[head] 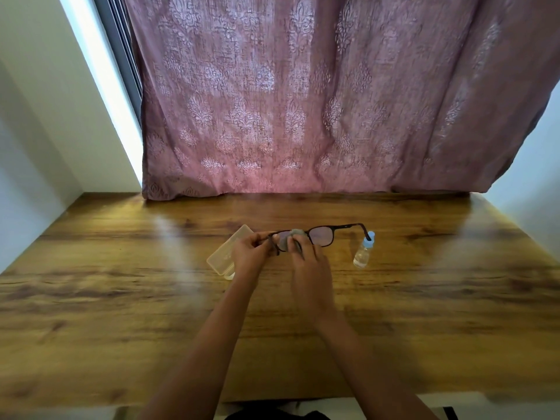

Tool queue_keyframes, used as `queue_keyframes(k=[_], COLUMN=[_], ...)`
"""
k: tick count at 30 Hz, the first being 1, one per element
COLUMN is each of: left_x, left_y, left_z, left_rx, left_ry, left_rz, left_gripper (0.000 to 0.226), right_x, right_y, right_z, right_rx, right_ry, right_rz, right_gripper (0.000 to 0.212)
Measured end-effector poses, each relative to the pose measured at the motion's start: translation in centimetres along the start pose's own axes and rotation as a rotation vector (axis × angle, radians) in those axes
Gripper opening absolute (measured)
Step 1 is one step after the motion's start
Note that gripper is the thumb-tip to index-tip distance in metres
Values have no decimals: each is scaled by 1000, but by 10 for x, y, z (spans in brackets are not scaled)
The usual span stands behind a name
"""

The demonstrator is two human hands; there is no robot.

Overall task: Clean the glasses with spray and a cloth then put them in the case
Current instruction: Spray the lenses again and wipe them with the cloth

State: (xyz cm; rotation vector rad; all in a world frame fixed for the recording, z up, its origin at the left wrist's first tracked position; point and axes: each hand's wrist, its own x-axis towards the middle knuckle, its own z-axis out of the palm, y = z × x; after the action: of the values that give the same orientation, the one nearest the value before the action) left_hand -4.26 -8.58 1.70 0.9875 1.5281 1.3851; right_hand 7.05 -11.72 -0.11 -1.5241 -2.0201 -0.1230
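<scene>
Two hands working above the wooden table [121,283]: left hand [250,253] gripping the dark-framed glasses [321,236], right hand [309,262] pinching a grey cloth [295,233] and wiping one lens, spray bottle [363,251] standing nearby, translucent case [225,253] waiting shut, casing seemingly remaining.

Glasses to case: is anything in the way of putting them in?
The case lies shut under the left hand, so its lid blocks entry. The glasses are held just above; nothing else intervenes.
</scene>
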Motion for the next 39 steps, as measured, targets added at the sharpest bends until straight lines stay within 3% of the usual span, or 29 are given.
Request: queue_keyframes(k=[8, 17, 27, 39], left_x=[1, -13, -12, -16], left_y=[2, 14, 9, 12], left_z=[-2, 2, -2, -2], left_rx=[-37, 28, -11, 24], left_ry=[20, -31, 19, 2], left_rz=[-40, -26, -74, -48], left_gripper=[8, 15, 20, 14], right_x=[-3, 5, -12, 3], right_y=[-8, 0, 4, -5], right_z=[3, -4, -1, -5], right_rx=[30, -1, -8, 47], right_ry=[-33, -14, -92, -22], right_rz=[-83, -4, -99, -94], right_gripper=[61, 58, 60, 45])
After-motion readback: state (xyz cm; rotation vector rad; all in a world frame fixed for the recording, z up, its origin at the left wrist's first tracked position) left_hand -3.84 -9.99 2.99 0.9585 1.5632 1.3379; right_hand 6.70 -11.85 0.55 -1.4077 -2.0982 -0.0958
